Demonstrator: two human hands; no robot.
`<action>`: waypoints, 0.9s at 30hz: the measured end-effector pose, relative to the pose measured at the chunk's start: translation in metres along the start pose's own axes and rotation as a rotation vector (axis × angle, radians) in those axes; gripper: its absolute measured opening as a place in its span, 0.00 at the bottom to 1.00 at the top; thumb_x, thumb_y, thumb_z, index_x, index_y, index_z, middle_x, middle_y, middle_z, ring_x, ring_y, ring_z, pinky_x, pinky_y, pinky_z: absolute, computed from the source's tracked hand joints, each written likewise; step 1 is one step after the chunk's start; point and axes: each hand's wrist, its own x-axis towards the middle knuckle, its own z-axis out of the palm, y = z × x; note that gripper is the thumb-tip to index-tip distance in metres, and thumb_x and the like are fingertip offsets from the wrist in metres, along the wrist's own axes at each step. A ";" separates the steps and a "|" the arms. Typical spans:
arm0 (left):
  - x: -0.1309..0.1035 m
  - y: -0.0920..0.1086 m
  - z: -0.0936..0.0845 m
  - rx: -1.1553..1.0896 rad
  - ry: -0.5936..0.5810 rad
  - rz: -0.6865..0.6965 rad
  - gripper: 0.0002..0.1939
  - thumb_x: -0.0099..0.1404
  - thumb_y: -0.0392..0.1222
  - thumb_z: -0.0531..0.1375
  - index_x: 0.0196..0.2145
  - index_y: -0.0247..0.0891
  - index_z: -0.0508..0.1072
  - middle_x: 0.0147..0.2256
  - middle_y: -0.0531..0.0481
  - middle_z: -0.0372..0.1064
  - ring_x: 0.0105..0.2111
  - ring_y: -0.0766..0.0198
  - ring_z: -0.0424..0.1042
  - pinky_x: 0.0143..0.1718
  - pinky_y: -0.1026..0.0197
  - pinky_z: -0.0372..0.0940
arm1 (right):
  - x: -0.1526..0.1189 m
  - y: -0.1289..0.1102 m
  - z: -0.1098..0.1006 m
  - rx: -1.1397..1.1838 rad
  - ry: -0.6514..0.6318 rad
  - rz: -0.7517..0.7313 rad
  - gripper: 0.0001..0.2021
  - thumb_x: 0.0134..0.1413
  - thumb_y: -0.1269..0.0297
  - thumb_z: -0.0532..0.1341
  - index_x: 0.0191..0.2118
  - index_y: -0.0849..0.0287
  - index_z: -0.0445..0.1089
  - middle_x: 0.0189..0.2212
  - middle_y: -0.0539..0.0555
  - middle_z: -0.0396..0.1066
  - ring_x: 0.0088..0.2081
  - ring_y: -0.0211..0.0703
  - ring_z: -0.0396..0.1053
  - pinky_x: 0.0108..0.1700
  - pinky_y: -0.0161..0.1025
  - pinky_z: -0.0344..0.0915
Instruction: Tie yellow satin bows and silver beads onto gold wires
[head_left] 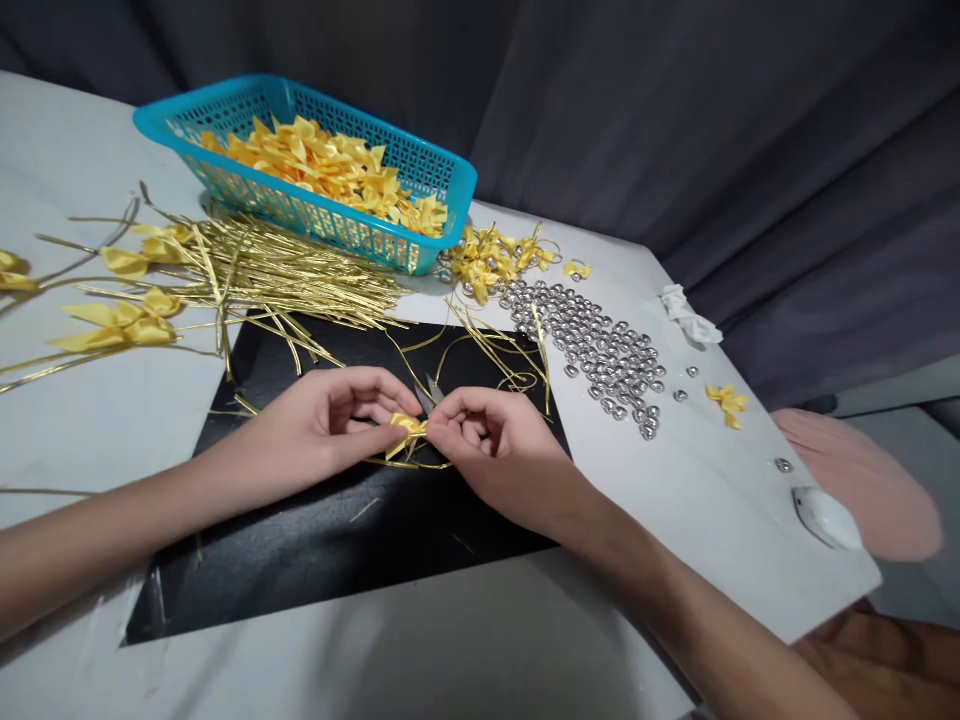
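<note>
Over a black mat (pixel 360 545), a small yellow ribbon bow (pixel 406 432) is pinched between my two hands. My left hand (pixel 352 420) has thumb and fingers closed on the bow's left side. At the bow's right side, my right hand (pixel 495 440) pinches a thin gold tie (pixel 422 431) at its middle. Loose ends of gold tie curve below the fingers. Grey pointed blades, apparently scissors (pixel 427 392), show behind the fingertips; the rest of them is hidden by my right hand.
A teal basket (pixel 322 208) of yellow bows stands at the back left. Gold twist ties (pixel 300 265) lie in front of it. Silver heart-shaped pieces (pixel 600 345) spread to the right, near finished-looking bows (pixel 487 258). A white computer mouse (pixel 827 517) sits by the right edge.
</note>
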 end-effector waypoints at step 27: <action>0.004 -0.013 -0.005 -0.038 0.006 -0.038 0.10 0.47 0.44 0.69 0.21 0.39 0.72 0.19 0.55 0.71 0.21 0.69 0.70 0.24 0.70 0.64 | -0.008 0.010 0.009 -0.340 0.210 -0.386 0.07 0.52 0.71 0.58 0.24 0.60 0.68 0.16 0.44 0.55 0.20 0.30 0.53 0.28 0.32 0.55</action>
